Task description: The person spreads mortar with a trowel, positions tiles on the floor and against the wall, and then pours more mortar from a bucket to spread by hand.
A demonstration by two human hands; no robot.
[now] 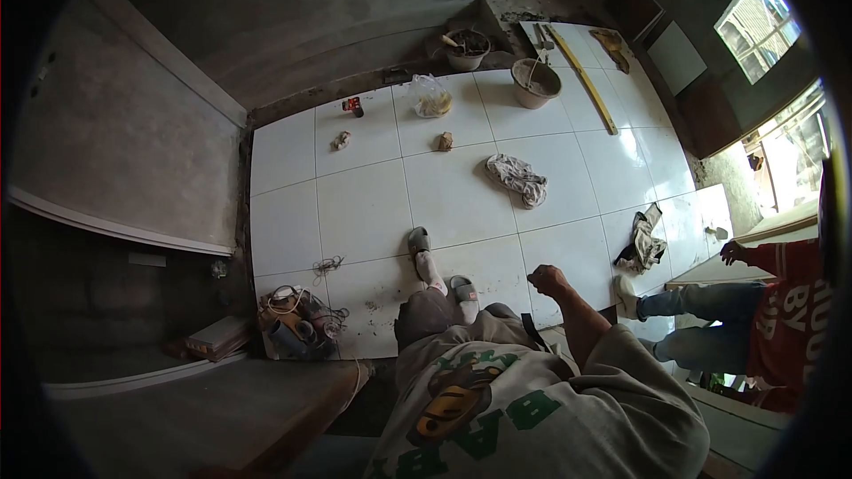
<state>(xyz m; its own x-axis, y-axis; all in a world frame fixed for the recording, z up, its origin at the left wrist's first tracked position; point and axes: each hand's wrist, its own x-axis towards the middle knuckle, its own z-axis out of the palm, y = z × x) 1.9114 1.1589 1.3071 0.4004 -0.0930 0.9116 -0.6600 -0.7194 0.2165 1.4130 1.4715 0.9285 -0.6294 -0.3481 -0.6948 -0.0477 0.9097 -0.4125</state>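
Observation:
My right hand (548,279) is in front of my body at the right, above the white tiled floor (461,257). Its fingers are curled closed; whatever they may hold is hidden. My left hand does not show. Below me my feet, in grey slippers (418,240), stand on the tiles. A crumpled cloth (517,180) lies on the floor ahead of the right hand. Farther right is a dark and pale bundled cloth (645,239).
A bucket (536,83), a yellow level (581,78) and a plastic bag (430,98) rest on the tiles ahead. Another bucket (466,50) stands by the wall. Tools and cords (300,321) are piled at left. A person in a red top (785,310) stands at right.

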